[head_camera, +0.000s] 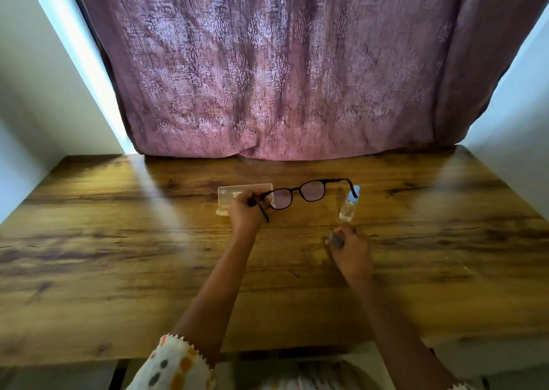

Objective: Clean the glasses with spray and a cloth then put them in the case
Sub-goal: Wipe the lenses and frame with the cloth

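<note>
My left hand (247, 211) grips the dark-framed glasses (300, 194) at their left hinge and holds them above the table, lenses facing me. Behind that hand an open translucent case (237, 192) sits on the wooden table (118, 241), partly hidden by my fingers. A small clear spray bottle (350, 205) with a pale blue cap stands upright just right of the glasses. My right hand (349, 248) is blurred, low over the table in front of the bottle, and pinches a small grey cloth (337, 239).
A purple patterned curtain (282, 77) hangs right behind the table's far edge. White walls close in on the left and right. The table's near edge runs just in front of my body.
</note>
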